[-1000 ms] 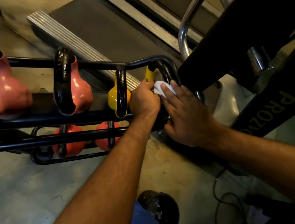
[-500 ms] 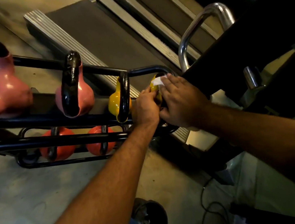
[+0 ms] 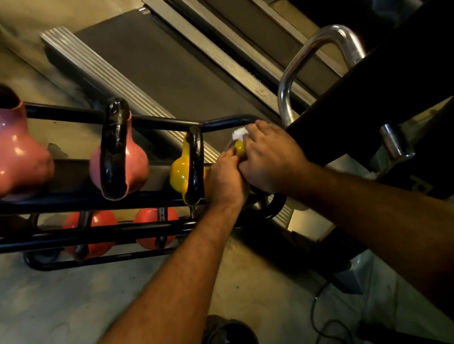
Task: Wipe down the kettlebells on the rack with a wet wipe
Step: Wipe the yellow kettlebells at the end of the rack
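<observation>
Both hands have crept up the end yellow kettlebell (image 3: 239, 147), right hand (image 3: 271, 156) pressing the wipe (image 3: 239, 133), left hand (image 3: 223, 181) gripping, over concrete floor (image 3: 34, 301)

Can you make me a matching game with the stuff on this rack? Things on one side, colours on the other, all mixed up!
Things:
1. wet wipe
2. biggest kettlebell on the top shelf
3. kettlebell beside the left hand, top shelf
4. kettlebells on the bottom shelf

Colours:
A. yellow
B. orange-red
C. white
D. pink

Pairs: 1-C, 2-D, 3-A, 4-B
</observation>
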